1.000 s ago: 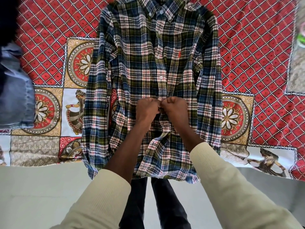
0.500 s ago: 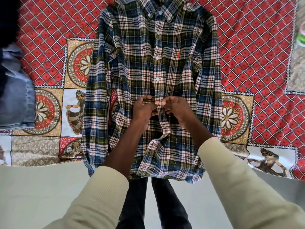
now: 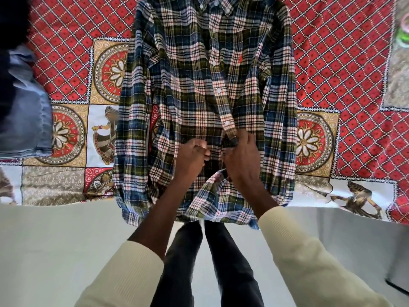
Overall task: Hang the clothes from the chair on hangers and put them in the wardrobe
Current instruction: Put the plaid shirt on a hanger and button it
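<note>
A plaid shirt (image 3: 199, 69) in blue, green, white and red lies flat, front side up, on a red patterned bedspread (image 3: 345, 63). Its upper buttons are fastened; its hem hangs over the bed's near edge. My left hand (image 3: 191, 156) pinches the left front edge low on the placket, fingers curled. My right hand (image 3: 241, 156) grips the right front edge beside it, at the lowest fastened button. A small gap of dark opening shows between the two edges. No hanger is in view.
Folded blue jeans (image 3: 26, 120) lie on the bedspread at the far left, with a dark garment (image 3: 11, 21) above them. Something green and pink (image 3: 404, 34) sits at the right edge. Pale floor (image 3: 66, 251) and my dark trousers are below the bed.
My hands were pressed together on the placket; now they have drawn slightly apart and shifted right, each holding one front edge. The view has shifted a little closer.
</note>
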